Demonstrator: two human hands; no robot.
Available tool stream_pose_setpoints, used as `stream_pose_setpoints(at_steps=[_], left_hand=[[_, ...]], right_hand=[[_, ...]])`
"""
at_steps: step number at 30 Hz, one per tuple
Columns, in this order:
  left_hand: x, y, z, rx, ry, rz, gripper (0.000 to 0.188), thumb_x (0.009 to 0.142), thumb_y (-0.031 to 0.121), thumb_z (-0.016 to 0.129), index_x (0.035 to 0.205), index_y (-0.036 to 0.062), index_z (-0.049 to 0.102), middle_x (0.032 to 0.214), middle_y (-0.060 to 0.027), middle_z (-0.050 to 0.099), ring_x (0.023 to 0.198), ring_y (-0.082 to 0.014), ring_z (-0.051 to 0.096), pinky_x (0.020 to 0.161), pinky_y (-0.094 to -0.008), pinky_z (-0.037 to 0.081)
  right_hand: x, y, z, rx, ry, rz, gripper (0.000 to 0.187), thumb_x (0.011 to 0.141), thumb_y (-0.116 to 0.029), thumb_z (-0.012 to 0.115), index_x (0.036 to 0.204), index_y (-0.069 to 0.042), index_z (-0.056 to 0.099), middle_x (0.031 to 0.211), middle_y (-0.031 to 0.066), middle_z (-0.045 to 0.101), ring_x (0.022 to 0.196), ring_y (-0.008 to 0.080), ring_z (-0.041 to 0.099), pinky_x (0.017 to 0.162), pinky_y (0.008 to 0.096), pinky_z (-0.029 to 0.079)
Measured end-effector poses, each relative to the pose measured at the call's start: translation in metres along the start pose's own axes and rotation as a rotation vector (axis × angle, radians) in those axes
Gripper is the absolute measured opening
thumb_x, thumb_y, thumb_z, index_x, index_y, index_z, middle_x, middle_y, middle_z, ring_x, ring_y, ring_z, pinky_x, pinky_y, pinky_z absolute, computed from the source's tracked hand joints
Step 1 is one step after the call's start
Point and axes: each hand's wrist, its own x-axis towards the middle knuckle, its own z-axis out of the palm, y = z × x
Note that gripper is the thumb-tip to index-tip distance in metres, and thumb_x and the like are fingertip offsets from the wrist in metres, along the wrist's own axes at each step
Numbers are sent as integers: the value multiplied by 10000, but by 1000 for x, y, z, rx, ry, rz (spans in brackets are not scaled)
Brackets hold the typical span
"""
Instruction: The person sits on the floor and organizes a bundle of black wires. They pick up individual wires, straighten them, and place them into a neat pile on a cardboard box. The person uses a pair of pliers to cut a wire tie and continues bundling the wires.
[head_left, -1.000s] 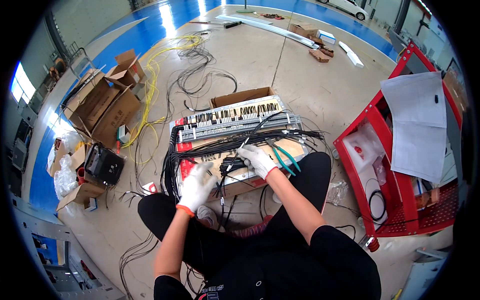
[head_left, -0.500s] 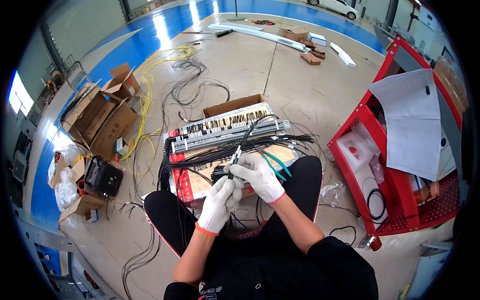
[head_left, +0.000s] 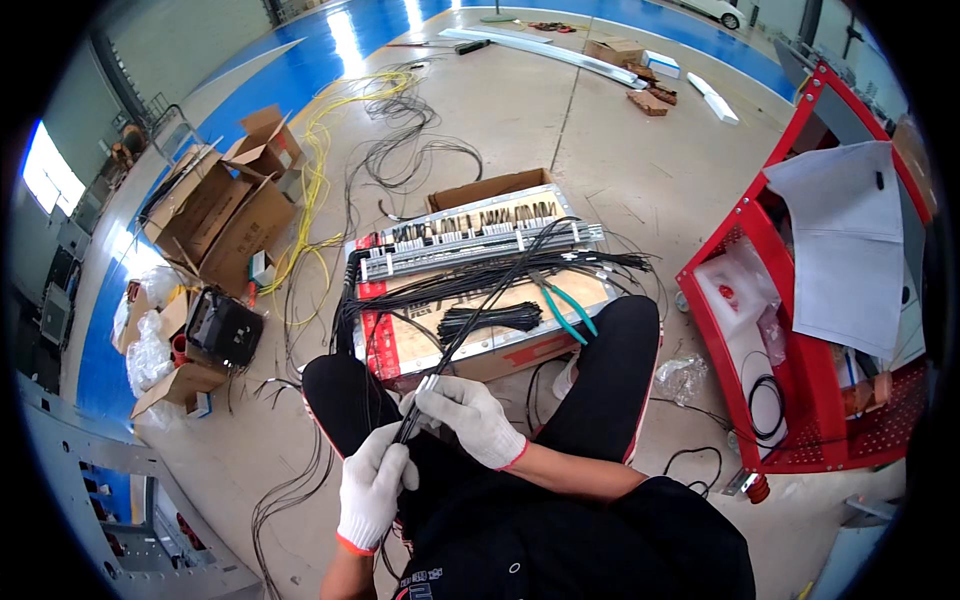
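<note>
Both my hands, in white knit gloves, are drawn in close above my lap. My left hand (head_left: 372, 485) is closed around a thin bunch of black wires (head_left: 470, 335), which runs up and across the box in front of me. A little higher, my right hand (head_left: 465, 415) pinches the same wires at their white sleeves (head_left: 428, 384); its far fingers are hidden. On the wooden box (head_left: 405, 355) lie a grey slotted rail (head_left: 470, 258), many long black wires (head_left: 430, 288), a tied black bundle (head_left: 490, 320) and green-handled pliers (head_left: 565, 310).
My bent legs flank the box. At right stands a red metal frame (head_left: 735, 420) with a white sheet (head_left: 845, 250) hanging on it. Cardboard boxes (head_left: 215, 230) and a black case (head_left: 225, 327) are on the left. Yellow cable (head_left: 318, 190) and loose black wires trail over the floor.
Both hands have come down and left, nearer to my body, with the wires between them. The tied black bundle on the box now shows uncovered. The view has shifted slightly.
</note>
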Motion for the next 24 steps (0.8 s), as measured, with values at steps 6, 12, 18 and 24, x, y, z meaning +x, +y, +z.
stream_pose_setpoints(at_steps=[6,12,18,24], left_hand=[[-23,-17,-27,249,177,-24,267,948,64,516,1140,1,691,681,-66,677,589,-76,589,591,-248,476],[-10,-26,-34,501,204,458,212,877,-59,534,1032,-9,668,895,-108,704,778,-188,664,705,-304,524],[-3,15,-10,321,86,363,209,919,-20,499,1094,-11,611,825,-88,691,714,-134,633,701,-266,504],[31,25,13,399,135,464,118,888,40,620,987,-7,662,758,-162,667,679,-263,674,646,-342,515]], right_hand=[[11,-2,-8,208,-100,39,133,921,-130,661,1002,-38,610,925,13,622,800,81,556,730,238,460],[10,-45,-26,-59,-172,-82,183,863,-22,675,1020,-29,581,990,46,614,930,123,579,844,280,469],[10,-61,-26,-5,-134,-251,192,840,28,632,1017,-24,578,1004,58,612,930,130,580,847,284,470],[28,-62,-38,138,-24,-447,138,944,2,544,1072,-43,514,1008,57,611,905,120,591,826,267,489]])
